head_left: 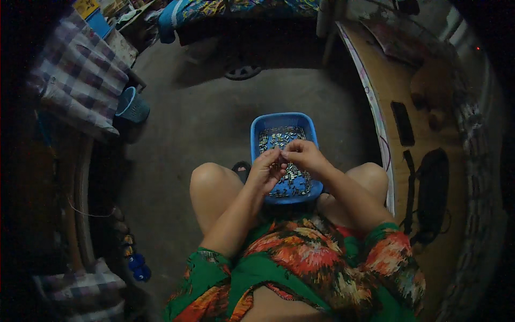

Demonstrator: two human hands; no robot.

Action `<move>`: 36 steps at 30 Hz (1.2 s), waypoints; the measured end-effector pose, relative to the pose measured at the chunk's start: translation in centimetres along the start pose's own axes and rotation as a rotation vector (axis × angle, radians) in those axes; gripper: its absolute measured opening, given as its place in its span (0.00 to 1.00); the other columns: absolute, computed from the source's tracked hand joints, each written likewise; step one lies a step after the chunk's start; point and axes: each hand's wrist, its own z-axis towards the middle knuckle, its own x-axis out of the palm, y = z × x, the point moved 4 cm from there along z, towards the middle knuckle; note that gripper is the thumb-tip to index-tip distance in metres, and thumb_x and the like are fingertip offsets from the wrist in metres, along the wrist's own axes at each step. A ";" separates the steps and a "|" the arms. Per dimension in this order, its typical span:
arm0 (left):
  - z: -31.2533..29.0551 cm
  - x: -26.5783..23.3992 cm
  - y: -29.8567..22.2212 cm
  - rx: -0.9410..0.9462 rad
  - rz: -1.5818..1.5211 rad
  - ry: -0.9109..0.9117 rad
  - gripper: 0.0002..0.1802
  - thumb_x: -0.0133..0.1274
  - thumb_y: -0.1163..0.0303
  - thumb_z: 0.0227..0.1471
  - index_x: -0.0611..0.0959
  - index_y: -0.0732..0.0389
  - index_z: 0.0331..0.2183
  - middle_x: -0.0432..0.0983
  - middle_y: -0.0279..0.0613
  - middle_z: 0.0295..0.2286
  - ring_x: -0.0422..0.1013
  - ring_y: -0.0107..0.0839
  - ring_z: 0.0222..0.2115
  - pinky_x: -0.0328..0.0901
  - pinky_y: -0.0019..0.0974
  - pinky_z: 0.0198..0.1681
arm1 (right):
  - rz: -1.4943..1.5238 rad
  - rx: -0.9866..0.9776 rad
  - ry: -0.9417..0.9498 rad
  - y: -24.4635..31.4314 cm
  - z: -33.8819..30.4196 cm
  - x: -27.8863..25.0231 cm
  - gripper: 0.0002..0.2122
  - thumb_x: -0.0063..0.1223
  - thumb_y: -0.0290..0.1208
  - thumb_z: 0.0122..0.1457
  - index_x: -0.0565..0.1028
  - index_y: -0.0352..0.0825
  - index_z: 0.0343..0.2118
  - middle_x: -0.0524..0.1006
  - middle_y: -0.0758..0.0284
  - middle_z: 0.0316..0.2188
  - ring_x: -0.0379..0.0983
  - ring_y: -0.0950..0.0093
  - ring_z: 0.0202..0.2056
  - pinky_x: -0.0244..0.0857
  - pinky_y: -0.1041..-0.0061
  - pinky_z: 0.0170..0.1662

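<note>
Between my knees a blue plastic basket (pixel 258 127) holds many small shiny metal cylinders (pixel 276 138), loosely scattered over its bottom. Above its middle my two hands meet at the fingertips. My left hand (pixel 266 169) is closed, thumb and fingers pinched together. From the right, my right hand (pixel 306 156) reaches in with its thumb and forefinger pressed together against the left fingertips. Whatever lies in the pinch is too small to make out. Both hands hide part of the basket's contents.
A low wooden bench (pixel 394 177) along the right carries a black phone (pixel 402 123) and a black bag (pixel 432 188). At the left stand a blue bin (pixel 132 105) and a table with a checked cloth (pixel 86 75). A bed with a patterned cover (pixel 241 7) is at the far end.
</note>
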 end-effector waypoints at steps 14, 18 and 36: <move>-0.2 0.5 0.0 -0.050 0.034 -0.005 0.12 0.46 0.59 0.49 0.72 0.58 0.31 0.69 0.34 0.23 0.66 0.22 0.20 0.61 0.21 0.19 | -0.150 -0.181 -0.091 -0.5 0.6 -0.7 0.06 0.47 0.27 0.49 0.68 0.32 0.30 0.70 0.70 0.25 0.66 0.82 0.28 0.61 0.83 0.31; 0.0 0.8 0.1 -0.049 0.015 0.065 0.13 0.46 0.59 0.49 0.71 0.59 0.32 0.70 0.37 0.24 0.65 0.22 0.20 0.60 0.21 0.19 | -0.139 -0.252 -0.049 -1.4 1.2 -1.0 0.05 0.45 0.27 0.50 0.68 0.33 0.30 0.70 0.71 0.24 0.64 0.83 0.25 0.58 0.85 0.26; 0.1 0.1 -0.1 -0.041 -0.026 -0.018 0.16 0.44 0.57 0.50 0.72 0.61 0.30 0.69 0.39 0.23 0.64 0.23 0.19 0.60 0.21 0.19 | 0.296 0.058 0.042 -0.7 0.6 -1.2 0.05 0.51 0.27 0.48 0.70 0.35 0.28 0.65 0.76 0.16 0.56 0.87 0.15 0.48 0.89 0.17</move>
